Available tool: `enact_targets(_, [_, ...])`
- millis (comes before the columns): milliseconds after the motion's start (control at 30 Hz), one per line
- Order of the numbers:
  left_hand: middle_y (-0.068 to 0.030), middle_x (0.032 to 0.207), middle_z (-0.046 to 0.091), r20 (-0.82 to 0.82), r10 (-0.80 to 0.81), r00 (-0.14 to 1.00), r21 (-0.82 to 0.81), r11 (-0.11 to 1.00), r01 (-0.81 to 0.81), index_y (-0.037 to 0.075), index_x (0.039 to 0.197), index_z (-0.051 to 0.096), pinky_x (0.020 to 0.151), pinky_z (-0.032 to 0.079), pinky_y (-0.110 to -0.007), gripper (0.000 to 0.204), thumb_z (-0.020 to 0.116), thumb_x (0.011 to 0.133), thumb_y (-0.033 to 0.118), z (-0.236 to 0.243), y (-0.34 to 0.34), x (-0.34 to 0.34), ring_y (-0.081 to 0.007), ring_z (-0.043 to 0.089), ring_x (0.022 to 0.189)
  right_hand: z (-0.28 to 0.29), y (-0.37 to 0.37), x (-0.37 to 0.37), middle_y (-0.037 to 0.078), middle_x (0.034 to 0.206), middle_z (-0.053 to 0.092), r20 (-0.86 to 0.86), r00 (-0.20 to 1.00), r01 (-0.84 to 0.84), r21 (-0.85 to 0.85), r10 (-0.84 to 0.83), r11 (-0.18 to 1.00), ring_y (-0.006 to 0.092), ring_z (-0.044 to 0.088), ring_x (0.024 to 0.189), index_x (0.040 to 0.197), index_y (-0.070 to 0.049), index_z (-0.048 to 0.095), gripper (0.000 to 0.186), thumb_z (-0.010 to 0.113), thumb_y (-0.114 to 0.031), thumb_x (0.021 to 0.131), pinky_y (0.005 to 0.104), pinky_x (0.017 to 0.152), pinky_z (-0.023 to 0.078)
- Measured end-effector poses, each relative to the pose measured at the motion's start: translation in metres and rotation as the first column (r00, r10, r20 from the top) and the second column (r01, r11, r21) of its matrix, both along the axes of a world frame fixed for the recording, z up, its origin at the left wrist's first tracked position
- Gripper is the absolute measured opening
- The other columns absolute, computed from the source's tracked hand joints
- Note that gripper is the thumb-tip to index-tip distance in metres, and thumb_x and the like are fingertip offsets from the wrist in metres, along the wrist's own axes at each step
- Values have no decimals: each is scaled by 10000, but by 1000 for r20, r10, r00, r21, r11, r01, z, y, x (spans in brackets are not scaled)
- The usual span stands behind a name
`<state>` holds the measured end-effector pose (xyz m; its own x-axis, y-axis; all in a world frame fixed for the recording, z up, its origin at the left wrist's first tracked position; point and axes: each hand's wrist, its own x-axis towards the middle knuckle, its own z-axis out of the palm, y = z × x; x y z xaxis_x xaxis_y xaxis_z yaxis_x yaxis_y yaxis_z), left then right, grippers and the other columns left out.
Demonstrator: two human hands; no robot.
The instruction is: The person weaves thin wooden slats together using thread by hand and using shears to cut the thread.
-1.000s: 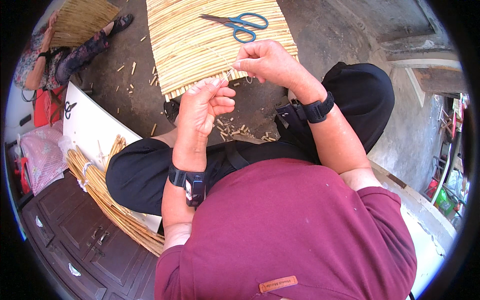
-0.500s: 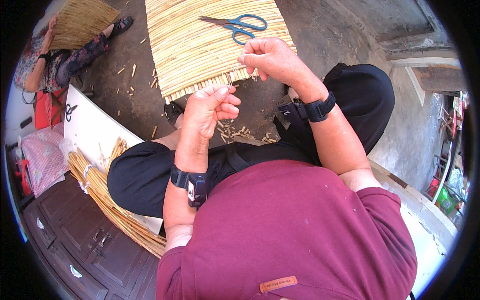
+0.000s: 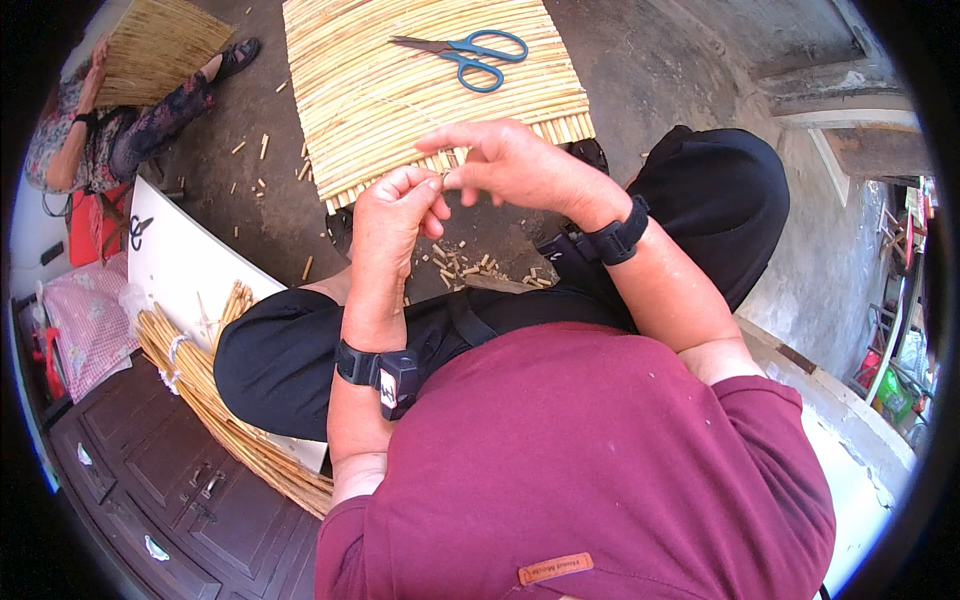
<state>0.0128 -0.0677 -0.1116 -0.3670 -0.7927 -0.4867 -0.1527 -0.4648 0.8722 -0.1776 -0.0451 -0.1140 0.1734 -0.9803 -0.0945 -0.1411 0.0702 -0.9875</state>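
My left hand (image 3: 390, 215) is closed in a pinch, thumb against forefinger, on a thin pale string. My right hand (image 3: 525, 172) meets it at the fingertips, its forefinger stretched out above and its thumb at the pinch; it also seems to grip the string, though the strand is barely visible there. Just beyond both hands lies a mat of straw-coloured reed stalks (image 3: 440, 70), its near edge close to my fingers. A thin strand runs across its surface. Scissors with blue-green handles (image 3: 478, 62) rest on top, blades pointing left.
Cut reed bits (image 3: 470, 268) litter the floor before my legs. At left, a tied bundle of long stalks (image 3: 240, 430) leans across a white board (image 3: 175, 235) near a dark brown cabinet (image 3: 160, 480). Another person (image 3: 110, 140) sits far left with a similar mat (image 3: 165, 50).
My right hand has moved left and down until its fingertips meet my left hand's. Its forefinger has stretched out. My left hand has shifted slightly left.
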Motion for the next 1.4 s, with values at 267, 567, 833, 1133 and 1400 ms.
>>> enact_targets(267, [-51, 788, 659, -65, 35, 997, 53, 998, -32, 38, 986, 653, 519, 445, -201, 239, 635, 926, 268, -3, -2, 3, -83, 576, 569, 3, -1, 11, -2, 680, 600, -7, 1000, 25, 123, -24, 992, 66, 585, 561, 931, -34, 653, 81, 608, -101, 926, 211, 499, 480])
enact_targets(567, [-81, 1155, 628, 177, 83, 981, -753, 653, 80, 25, 1168, 627, 817, 515, -286, 405, 751, 782, 27, -1, 4, -7, -160, 632, 936, 0, -5, 8, -4, 638, 597, 154, 979, 88, 253, -130, 963, 51, 558, 503, 819, -48, 636, 142, 620, -144, 921, 197, 452, 450])
enact_targets(833, [-106, 890, 682, 250, 167, 954, -901, 400, 166, 10, 952, 647, 724, 514, -306, 155, 708, 809, 14, 5, 6, -11, -195, 657, 803, -2, -4, 6, -2, 616, 597, 467, 881, -71, 303, -83, 950, 60, 522, 445, 776, -76, 625, 177, 631, -184, 917, 191, 412, 417])
enact_targets(1133, [-95, 830, 538, -132, 507, 852, -974, 95, -208, 5, 928, 503, 683, 458, -274, 64, 485, 979, 38, 89, -7, 54, -157, 535, 726, 53, 34, -19, 6, 714, 633, 253, 914, -374, 213, 318, 903, 30, 539, 562, 881, -10, 682, 142, 625, -137, 913, 175, 496, 422])
enact_targets(1400, [-121, 861, 589, -383, 570, 726, -923, -264, -280, -28, 914, 530, 782, 529, -331, 73, 520, 972, 17, 133, -7, 90, -189, 580, 717, -35, 56, 9, 24, 722, 636, 212, 886, -460, 520, 412, 720, 77, 587, 586, 916, -40, 675, 98, 612, -101, 871, 245, 554, 469])
